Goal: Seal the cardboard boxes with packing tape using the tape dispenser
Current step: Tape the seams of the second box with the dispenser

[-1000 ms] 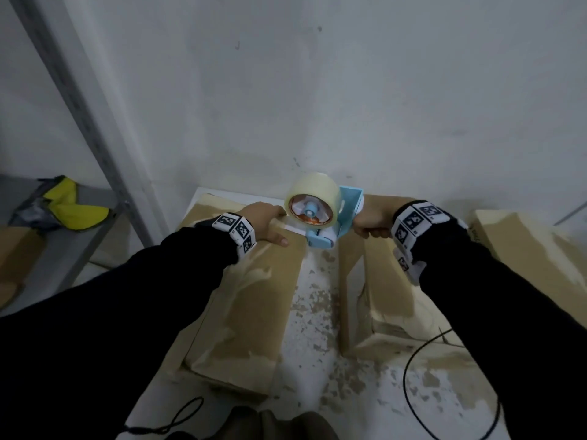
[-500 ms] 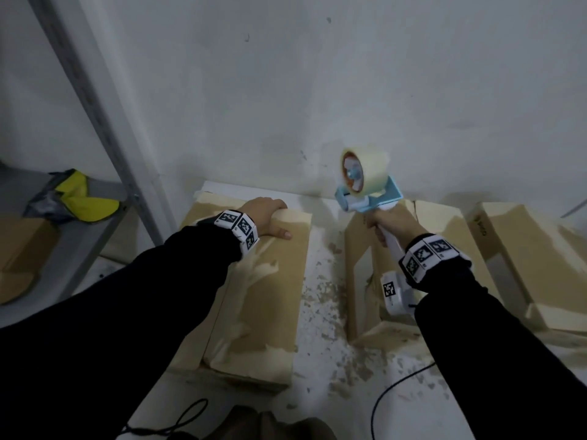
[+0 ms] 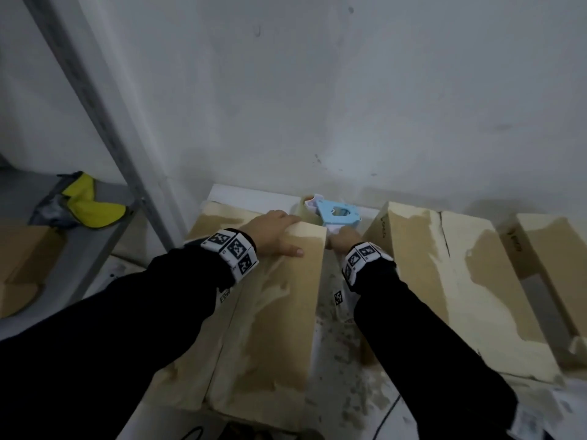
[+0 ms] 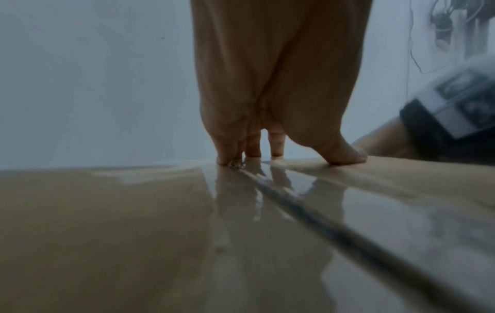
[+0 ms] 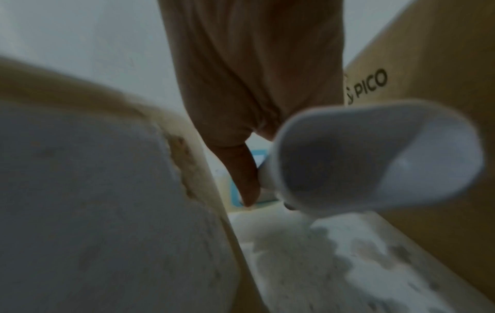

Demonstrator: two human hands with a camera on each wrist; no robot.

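Observation:
My left hand [image 3: 276,230] presses flat on the far end of the left cardboard box [image 3: 270,328]. In the left wrist view its fingertips [image 4: 253,152] rest on a glossy strip of tape [image 4: 308,211] that runs along the box's top seam. My right hand [image 3: 344,241] grips the white handle [image 5: 375,156] of the light-blue tape dispenser [image 3: 336,214]. The dispenser sits low at the far right corner of that box, in the gap before the middle box [image 3: 444,281]. Its tape roll is mostly hidden behind the box.
A third box [image 3: 556,265] lies at the far right. The white table [image 3: 343,360] between the boxes is flecked with scraps, and a black cable [image 3: 386,414] crosses its near edge. The wall is close behind. A metal shelf post [image 3: 104,122] and a yellow item [image 3: 89,201] are on the left.
My right hand has brought the dispenser down from above the middle box to the far right corner of the left box. My left hand stays on the box's far end.

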